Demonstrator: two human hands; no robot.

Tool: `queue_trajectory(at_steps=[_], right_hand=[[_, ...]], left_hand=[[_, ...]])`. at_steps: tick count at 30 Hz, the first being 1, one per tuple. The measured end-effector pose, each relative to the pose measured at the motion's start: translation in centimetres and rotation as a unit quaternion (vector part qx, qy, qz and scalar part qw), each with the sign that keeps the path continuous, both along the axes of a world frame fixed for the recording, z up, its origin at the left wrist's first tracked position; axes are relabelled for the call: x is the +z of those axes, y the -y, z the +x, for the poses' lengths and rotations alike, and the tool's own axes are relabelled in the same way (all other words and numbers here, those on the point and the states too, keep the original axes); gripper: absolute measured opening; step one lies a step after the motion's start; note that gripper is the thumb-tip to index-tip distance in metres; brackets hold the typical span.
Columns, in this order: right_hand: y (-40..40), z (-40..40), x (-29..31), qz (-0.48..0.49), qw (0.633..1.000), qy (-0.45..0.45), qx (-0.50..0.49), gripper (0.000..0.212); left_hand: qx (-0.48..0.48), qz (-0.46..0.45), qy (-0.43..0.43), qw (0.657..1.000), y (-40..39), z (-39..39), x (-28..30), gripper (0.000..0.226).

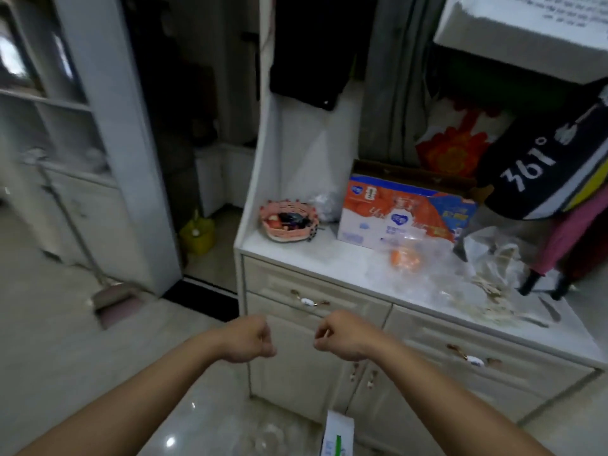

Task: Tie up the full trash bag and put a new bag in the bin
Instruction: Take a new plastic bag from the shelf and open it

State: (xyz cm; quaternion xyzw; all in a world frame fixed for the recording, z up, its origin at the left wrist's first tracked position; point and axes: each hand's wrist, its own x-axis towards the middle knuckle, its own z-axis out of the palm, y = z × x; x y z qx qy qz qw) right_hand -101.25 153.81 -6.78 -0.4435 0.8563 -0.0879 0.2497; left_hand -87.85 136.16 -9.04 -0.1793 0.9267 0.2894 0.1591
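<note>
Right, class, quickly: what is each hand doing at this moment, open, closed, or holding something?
Left hand: closed in a fist, nothing visibly held.
Right hand: fingers curled shut, nothing visibly held; a thin item cannot be ruled out.

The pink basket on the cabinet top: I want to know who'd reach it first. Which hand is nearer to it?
Left. The left hand is curled below the pink basket, almost straight under it; the right hand sits lower and further right, in front of the drawers.
</note>
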Motion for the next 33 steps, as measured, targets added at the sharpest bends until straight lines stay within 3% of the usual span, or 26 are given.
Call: queue_trajectory(at_steps=[7, 20, 24, 33], right_hand=[[14.9, 8.1, 1.9, -0.002, 0.993, -0.01, 0.118, 0.028], [44.7, 25.1, 1.3, -0.029, 0.972, 0.046, 0.23, 0.027], [52.0, 28.9, 0.8, -0.018, 0.959, 0.133, 0.248, 0.028], [71.2, 28.8, -1.8, 0.003, 0.956, 0.067, 0.287, 0.021]], left_hand=[[0.112, -0.039, 0.001, 0.993, 11.5, 11.7, 1.5, 0.03], [0.263, -0.053, -0.006, 0.963, 36.0, 32.4, 2.4, 0.029], [0.322, -0.044, -0.028, 0.945, 42.6, 35.8, 1.7, 0.026], [0.372, -0.034, -0.035, 0.927, 59.1, 36.6, -1.2, 0.026]])
